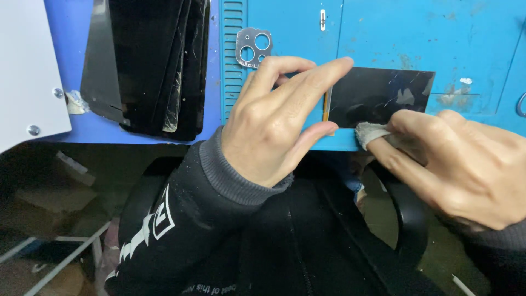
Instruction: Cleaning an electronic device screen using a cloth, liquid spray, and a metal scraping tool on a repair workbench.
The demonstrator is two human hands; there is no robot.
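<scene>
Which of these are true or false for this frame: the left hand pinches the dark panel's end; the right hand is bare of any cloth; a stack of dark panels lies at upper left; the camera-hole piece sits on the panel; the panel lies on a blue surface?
1. The left hand pinches the end of the dark glass panel. True.
2. The right hand holds nothing. False: a grey cloth is wrapped over a finger, pressed at the panel's near edge.
3. A stack of dark panels lies at upper left. True.
4. The camera-hole piece sits on the panel. False: it lies apart, on the blue surface.
5. The panel lies on the blue surface. True.
</scene>
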